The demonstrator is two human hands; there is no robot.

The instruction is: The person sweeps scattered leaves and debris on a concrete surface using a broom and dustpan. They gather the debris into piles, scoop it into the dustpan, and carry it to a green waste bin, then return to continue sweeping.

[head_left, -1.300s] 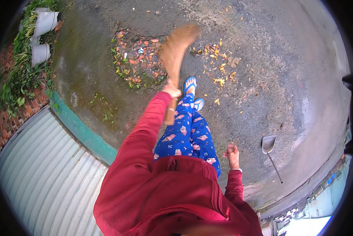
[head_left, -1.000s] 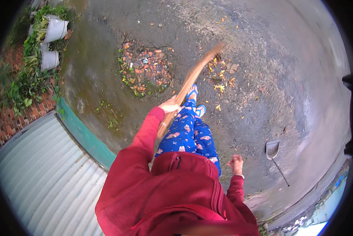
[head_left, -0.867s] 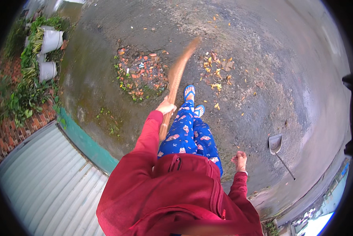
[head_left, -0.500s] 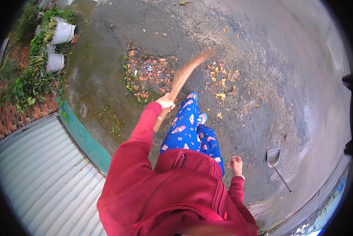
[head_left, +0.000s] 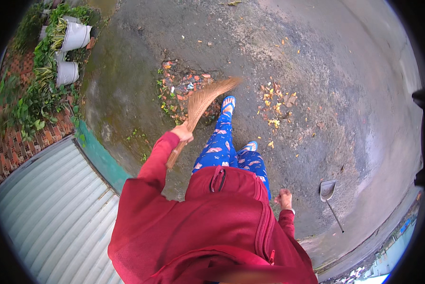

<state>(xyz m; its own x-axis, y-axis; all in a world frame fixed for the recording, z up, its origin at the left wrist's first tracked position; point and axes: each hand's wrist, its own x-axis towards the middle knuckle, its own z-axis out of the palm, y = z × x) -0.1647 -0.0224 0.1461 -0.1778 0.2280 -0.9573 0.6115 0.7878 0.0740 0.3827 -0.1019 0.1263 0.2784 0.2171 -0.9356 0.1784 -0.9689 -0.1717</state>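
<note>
- Clock directions ran from the centre of the view, which looked down on wet concrete (head_left: 316, 142).
- The person's left hand (head_left: 182, 132), near nine o'clock, had its fingers clamped around the handle of a straw broom (head_left: 200, 103).
- Half a second earlier the broom's tip had reached close to the leaf pile (head_left: 277, 107) at two o'clock; by now the broom had swung to the person's left, leaving a gap beside the leaves.
- Its bristles fanned out from the hand toward one o'clock, crossing in view over the patch of broken brick (head_left: 180, 79) at eleven. The tip was blurred, and whether it touched the ground could not be told.
- The stride had widened: the left sandal (head_left: 228, 105) stood toward one o'clock, well ahead of the right sandal (head_left: 249, 147).
- For the sweeping, this looked like the gap between two strokes, with the leaves ungathered.
- The right hand (head_left: 284, 198), at four o'clock, showed nothing held; its fingers were curled, but whether the fingertips met could not be told.
- The dustpan (head_left: 327, 190), also toward four o'clock, lay beyond that hand, untouched.
</note>
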